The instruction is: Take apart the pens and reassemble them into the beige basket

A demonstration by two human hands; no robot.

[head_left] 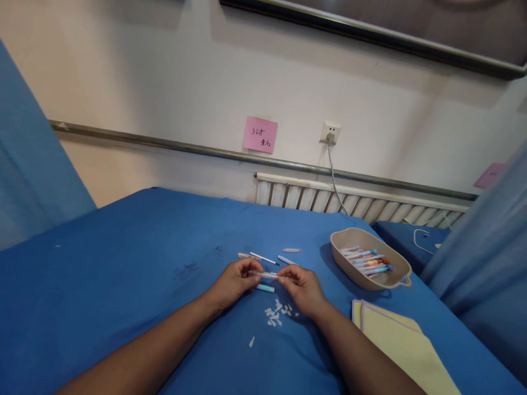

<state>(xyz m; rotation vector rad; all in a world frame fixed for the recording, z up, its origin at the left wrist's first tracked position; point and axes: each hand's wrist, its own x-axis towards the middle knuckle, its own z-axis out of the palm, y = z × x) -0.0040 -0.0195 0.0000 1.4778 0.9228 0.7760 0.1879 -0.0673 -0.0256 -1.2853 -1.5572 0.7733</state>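
Note:
My left hand (239, 280) and my right hand (302, 288) meet above the blue-covered table, fingers closed on the two ends of a slim, pale pinkish pen barrel (268, 275). Just beyond it lie a white pen refill with a dark tip (263, 258), an orange-tinted pen piece (244, 255), a pale lilac barrel (287, 260) and a short pinkish piece (292, 250). A teal and white pen piece (265, 288) rests below the held barrel. Several small white plastic tips (276, 315) are scattered nearer me, with one tip (251, 342) apart.
To the right stands a beige basket (343, 263) holding several pens. Yellow cloths (401, 340) lie in front of it. Behind the blue table cover (123, 252) are a radiator (304, 195) and a plugged socket (330, 133). Blue curtains (489, 247) hang at both sides.

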